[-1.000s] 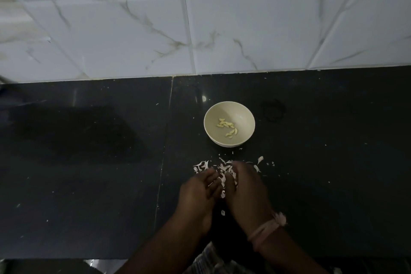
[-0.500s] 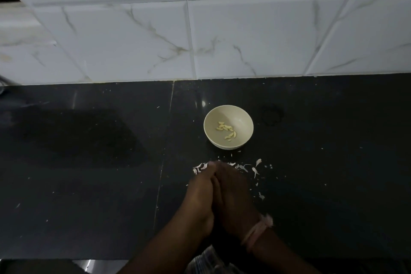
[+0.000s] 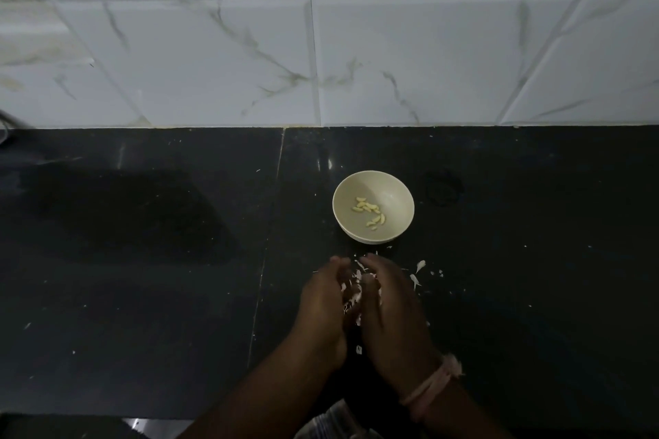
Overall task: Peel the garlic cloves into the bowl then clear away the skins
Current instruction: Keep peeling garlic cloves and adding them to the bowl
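Note:
A small cream bowl (image 3: 396, 197) stands on the black counter and holds several peeled garlic cloves (image 3: 369, 212). Just in front of it, my left hand (image 3: 322, 299) and my right hand (image 3: 392, 310) lie side by side on the counter, palms facing each other. A heap of white garlic skins (image 3: 353, 290) sits between them, touched by both palms. My fingers are nearly straight and point toward the bowl. A few loose skins (image 3: 417, 273) lie to the right of my right hand.
The black stone counter (image 3: 142, 296) has a seam (image 3: 265, 249) left of the bowl and tiny white flecks scattered over it. A white marbled tile wall (image 3: 392, 64) rises behind. The counter's front edge runs just under my forearms.
My hands pushed the spread skins together, closed palm to palm half a second ago, and have now parted slightly, so the gathered skins show between them.

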The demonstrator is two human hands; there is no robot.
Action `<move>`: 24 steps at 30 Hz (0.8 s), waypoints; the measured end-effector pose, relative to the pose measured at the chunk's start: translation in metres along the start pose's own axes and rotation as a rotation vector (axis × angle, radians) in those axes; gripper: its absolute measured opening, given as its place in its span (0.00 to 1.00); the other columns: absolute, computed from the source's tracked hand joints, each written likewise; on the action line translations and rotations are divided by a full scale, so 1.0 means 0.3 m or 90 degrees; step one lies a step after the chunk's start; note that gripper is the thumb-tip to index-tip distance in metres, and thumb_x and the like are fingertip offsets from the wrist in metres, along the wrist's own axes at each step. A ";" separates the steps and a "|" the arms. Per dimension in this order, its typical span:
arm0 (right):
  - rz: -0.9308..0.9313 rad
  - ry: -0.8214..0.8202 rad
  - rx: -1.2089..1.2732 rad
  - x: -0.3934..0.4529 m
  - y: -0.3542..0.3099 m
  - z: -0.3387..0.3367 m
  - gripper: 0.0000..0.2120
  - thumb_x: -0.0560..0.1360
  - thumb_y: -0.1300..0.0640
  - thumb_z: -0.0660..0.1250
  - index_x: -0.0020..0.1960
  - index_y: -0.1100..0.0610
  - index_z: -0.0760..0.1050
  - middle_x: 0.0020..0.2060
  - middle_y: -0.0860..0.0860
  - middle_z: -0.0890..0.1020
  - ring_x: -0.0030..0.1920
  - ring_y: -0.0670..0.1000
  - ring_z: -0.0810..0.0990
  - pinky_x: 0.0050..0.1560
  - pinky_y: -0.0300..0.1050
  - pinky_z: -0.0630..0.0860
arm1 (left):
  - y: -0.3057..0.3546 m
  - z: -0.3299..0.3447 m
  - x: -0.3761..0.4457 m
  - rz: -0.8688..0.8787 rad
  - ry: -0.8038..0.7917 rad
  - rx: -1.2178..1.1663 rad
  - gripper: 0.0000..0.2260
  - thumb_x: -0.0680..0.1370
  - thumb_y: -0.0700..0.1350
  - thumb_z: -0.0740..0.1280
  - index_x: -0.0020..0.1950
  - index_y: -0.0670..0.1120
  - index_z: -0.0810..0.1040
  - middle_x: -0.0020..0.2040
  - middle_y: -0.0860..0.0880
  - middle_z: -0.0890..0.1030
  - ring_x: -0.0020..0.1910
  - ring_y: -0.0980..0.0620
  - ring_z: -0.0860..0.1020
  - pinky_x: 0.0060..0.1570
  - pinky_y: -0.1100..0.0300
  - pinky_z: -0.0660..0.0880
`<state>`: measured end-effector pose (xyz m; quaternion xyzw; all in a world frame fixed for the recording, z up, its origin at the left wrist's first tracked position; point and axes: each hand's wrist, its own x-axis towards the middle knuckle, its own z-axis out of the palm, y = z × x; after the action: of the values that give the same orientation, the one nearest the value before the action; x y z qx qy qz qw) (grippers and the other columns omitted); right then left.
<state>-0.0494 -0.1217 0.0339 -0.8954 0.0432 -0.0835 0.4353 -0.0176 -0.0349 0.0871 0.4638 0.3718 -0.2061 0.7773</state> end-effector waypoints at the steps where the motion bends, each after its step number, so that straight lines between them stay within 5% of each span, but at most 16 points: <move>1: 0.011 0.007 0.012 -0.013 -0.058 0.016 0.25 0.84 0.44 0.49 0.69 0.55 0.75 0.66 0.48 0.79 0.67 0.45 0.76 0.70 0.44 0.70 | -0.002 0.008 -0.003 -0.040 -0.016 0.022 0.20 0.86 0.52 0.57 0.59 0.39 0.81 0.50 0.38 0.86 0.49 0.45 0.86 0.46 0.57 0.82; 3: 0.009 0.044 -0.061 -0.022 -0.094 0.042 0.29 0.86 0.46 0.45 0.68 0.61 0.77 0.66 0.53 0.80 0.68 0.50 0.78 0.68 0.46 0.74 | 0.008 0.011 0.019 -0.105 -0.040 -0.014 0.27 0.86 0.57 0.52 0.69 0.37 0.75 0.61 0.34 0.82 0.60 0.35 0.81 0.59 0.46 0.77; 6: -0.059 -0.125 -0.128 0.016 0.031 0.006 0.19 0.84 0.46 0.54 0.67 0.49 0.77 0.63 0.47 0.82 0.63 0.49 0.80 0.63 0.51 0.75 | 0.047 -0.014 0.089 -0.071 0.040 -0.086 0.21 0.86 0.52 0.55 0.63 0.38 0.79 0.52 0.40 0.84 0.45 0.44 0.82 0.42 0.53 0.79; 9: 0.016 -0.055 -0.150 0.086 0.095 -0.069 0.08 0.81 0.47 0.63 0.48 0.49 0.77 0.42 0.44 0.80 0.43 0.45 0.79 0.45 0.48 0.77 | 0.065 -0.037 0.133 0.022 0.108 -0.066 0.12 0.82 0.48 0.69 0.55 0.38 0.80 0.43 0.43 0.83 0.37 0.49 0.83 0.36 0.57 0.81; 12: 0.022 -0.038 -0.119 0.138 0.059 -0.089 0.13 0.78 0.48 0.68 0.39 0.49 0.69 0.32 0.44 0.73 0.32 0.43 0.72 0.33 0.42 0.70 | 0.034 -0.045 0.168 0.001 0.121 0.012 0.09 0.77 0.41 0.74 0.50 0.37 0.79 0.35 0.45 0.82 0.31 0.51 0.82 0.31 0.60 0.80; 14: 0.016 -0.042 -0.098 0.171 0.061 -0.091 0.10 0.76 0.55 0.70 0.42 0.49 0.69 0.35 0.44 0.73 0.36 0.42 0.73 0.36 0.35 0.68 | 0.017 -0.036 0.196 -0.007 0.124 0.008 0.05 0.81 0.35 0.67 0.55 0.36 0.81 0.41 0.42 0.84 0.36 0.49 0.83 0.34 0.60 0.82; 18: 0.017 -0.052 -0.098 0.301 0.072 -0.117 0.12 0.73 0.70 0.64 0.44 0.54 0.79 0.43 0.44 0.78 0.45 0.44 0.77 0.45 0.34 0.71 | 0.013 -0.012 0.230 -0.006 0.166 0.033 0.15 0.82 0.31 0.55 0.54 0.37 0.82 0.49 0.40 0.83 0.44 0.46 0.82 0.42 0.58 0.81; 21: 0.080 -0.047 -0.105 0.380 0.064 -0.149 0.15 0.72 0.68 0.63 0.32 0.52 0.75 0.30 0.45 0.79 0.35 0.49 0.78 0.35 0.43 0.71 | 0.019 0.004 0.232 0.004 0.181 0.057 0.15 0.81 0.31 0.55 0.47 0.35 0.81 0.41 0.41 0.81 0.36 0.48 0.77 0.35 0.58 0.74; 24: 0.096 -0.032 -0.131 0.410 0.063 -0.149 0.11 0.76 0.61 0.62 0.35 0.56 0.75 0.30 0.49 0.78 0.34 0.54 0.78 0.35 0.50 0.73 | 0.031 0.010 0.245 -0.035 0.151 0.052 0.12 0.79 0.36 0.56 0.40 0.41 0.76 0.33 0.46 0.74 0.29 0.51 0.69 0.28 0.59 0.67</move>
<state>0.0631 -0.1863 0.0599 -0.9314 0.1079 -0.0229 0.3470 0.0368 -0.0313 0.0367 0.5060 0.4651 -0.1856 0.7022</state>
